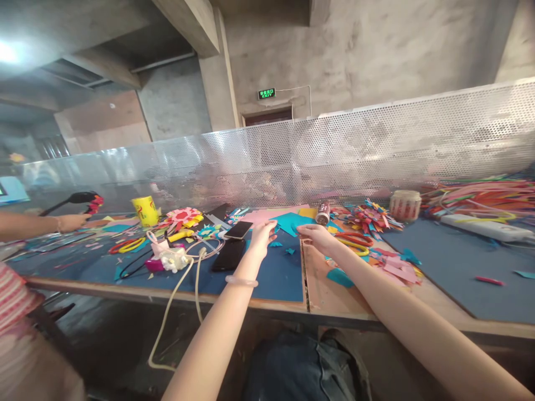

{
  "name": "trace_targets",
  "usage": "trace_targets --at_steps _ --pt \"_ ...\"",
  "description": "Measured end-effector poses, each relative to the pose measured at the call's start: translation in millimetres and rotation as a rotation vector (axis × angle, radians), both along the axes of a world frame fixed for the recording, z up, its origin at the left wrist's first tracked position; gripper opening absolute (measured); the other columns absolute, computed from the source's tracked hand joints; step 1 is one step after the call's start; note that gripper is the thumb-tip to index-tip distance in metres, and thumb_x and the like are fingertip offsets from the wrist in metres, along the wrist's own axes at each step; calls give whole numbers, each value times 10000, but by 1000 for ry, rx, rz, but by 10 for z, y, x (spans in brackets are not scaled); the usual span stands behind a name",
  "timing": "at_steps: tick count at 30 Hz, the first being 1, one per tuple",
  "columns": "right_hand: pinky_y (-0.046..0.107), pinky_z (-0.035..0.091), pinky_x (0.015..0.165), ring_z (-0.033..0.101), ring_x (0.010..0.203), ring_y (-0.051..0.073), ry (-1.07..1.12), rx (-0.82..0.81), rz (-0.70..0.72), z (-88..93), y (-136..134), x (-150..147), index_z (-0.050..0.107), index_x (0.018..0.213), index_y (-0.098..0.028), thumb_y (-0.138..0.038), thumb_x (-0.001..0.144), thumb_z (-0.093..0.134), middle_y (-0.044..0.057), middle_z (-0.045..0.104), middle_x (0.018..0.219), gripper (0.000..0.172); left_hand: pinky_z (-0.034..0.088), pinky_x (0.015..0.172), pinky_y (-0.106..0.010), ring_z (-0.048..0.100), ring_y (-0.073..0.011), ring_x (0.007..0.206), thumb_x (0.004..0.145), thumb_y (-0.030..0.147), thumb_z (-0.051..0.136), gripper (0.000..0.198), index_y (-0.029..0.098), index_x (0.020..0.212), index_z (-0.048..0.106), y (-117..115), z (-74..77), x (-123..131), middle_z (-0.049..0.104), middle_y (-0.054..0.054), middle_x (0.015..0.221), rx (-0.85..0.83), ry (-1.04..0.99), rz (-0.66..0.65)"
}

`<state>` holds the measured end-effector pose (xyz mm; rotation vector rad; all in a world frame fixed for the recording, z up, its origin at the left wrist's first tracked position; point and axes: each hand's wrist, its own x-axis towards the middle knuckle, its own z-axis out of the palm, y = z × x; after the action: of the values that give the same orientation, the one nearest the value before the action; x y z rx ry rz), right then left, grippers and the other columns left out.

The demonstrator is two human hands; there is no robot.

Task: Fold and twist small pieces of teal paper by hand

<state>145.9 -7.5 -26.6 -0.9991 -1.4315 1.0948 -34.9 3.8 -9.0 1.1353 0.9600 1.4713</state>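
A sheet of bright blue paper (288,223) spans the space between my two hands above the worktable. My left hand (263,235), with a pale bangle (242,282) on its wrist, pinches the paper's left edge. At the other edge, my right hand (316,236) has its thumb and fingers together on the paper. Small blue paper cutouts (290,252) lie on the table just below it. Close to my left hand are a black phone (228,255) and another phone (238,230). A small brown bottle (323,214) stands behind my right hand.
Paper flowers (181,217), a yellow cup (145,211) and a white cable (169,312) are to the left. Paper scraps (397,268), scissors (355,245), a glass jar (404,206) and a power strip (487,228) sit right. Another person's hand (73,223) works far left. A perforated metal screen (355,156) stands behind.
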Motion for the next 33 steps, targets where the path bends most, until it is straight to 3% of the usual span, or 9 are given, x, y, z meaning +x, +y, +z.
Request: trace_targets --at_steps 2,5,12,15,25,33 --pt "205 447 555 609 673 118 62 5 37 18 -3 7 618 822 -154 -374 673 620 61 651 830 265 450 543 -200 573 -110 665 589 259 676 253 155 815 630 3 -9 -1 630 -60 825 4 29 -17" --pt "216 460 556 606 642 118 55 114 -23 50 -5 -12 605 813 -149 -371 683 615 56 637 802 258 468 561 -215 575 -116 674 592 246 681 241 156 811 636 5 -19 0 631 -63 823 19 39 -56" --pt "274 467 633 571 635 127 -322 539 -288 119 -71 -96 618 782 -172 -297 735 539 28 594 744 154 498 633 -275 596 -135 699 608 201 675 200 142 794 633 -36 -6 13 621 -63 816 61 -10 -165" --pt "271 464 672 558 685 130 -364 648 -326 147 -114 -128 624 772 -187 -242 736 521 29 579 771 122 504 674 -296 578 -126 709 612 191 669 172 137 772 634 -49 3 19 615 -53 795 96 -43 -180" --pt "272 462 689 558 693 131 -348 595 -340 94 -45 -69 628 743 -171 -198 712 519 29 571 771 117 498 638 -272 554 -94 595 595 189 685 186 122 753 614 -14 5 15 603 -31 681 60 -148 -132" --pt "277 443 725 550 728 148 -699 492 -160 -57 43 -87 665 730 -165 -175 669 601 51 589 795 89 492 728 -299 597 -109 621 638 95 641 102 112 713 575 1 4 18 618 -22 642 26 -266 -234"
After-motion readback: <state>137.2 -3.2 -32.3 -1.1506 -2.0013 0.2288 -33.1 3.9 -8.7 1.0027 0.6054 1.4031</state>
